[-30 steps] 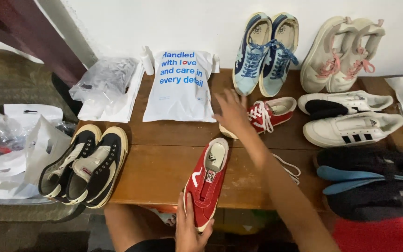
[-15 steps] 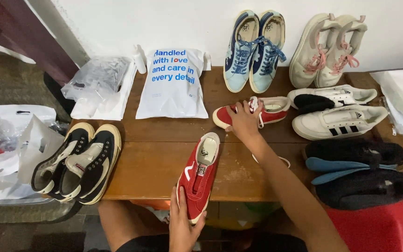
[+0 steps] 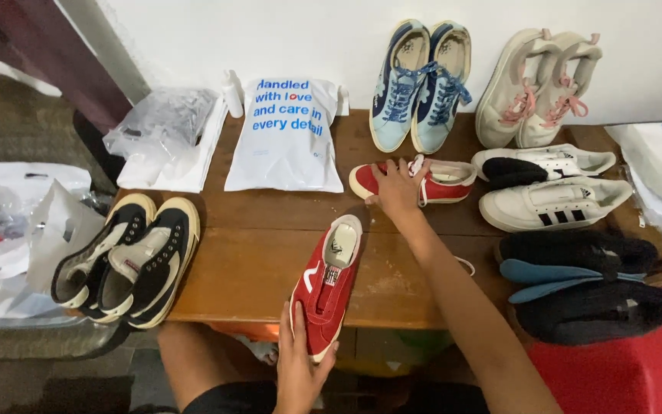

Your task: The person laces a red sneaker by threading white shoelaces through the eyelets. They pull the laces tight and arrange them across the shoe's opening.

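My left hand (image 3: 300, 366) cups the toe of a red sneaker (image 3: 329, 284) that lies lengthwise at the front edge of the wooden table (image 3: 262, 245). My right hand (image 3: 398, 186) reaches forward and rests on the second red sneaker (image 3: 446, 180), which lies on its side further back; the fingers lie over its laces, and a firm grip cannot be made out. A white lace trails from it toward the table's right side.
Black-and-cream sneakers (image 3: 128, 257) sit at the left edge. A white printed bag (image 3: 286, 134) and clear plastic bags (image 3: 164, 134) lie behind. Blue sneakers (image 3: 421, 80) and cream sneakers (image 3: 534, 84) lean on the wall. White sneakers (image 3: 549, 184) and dark slippers (image 3: 584, 280) fill the right.
My right hand moved from the table's middle onto the far red sneaker and settled over its laces. The left hand kept its hold on the near red sneaker.
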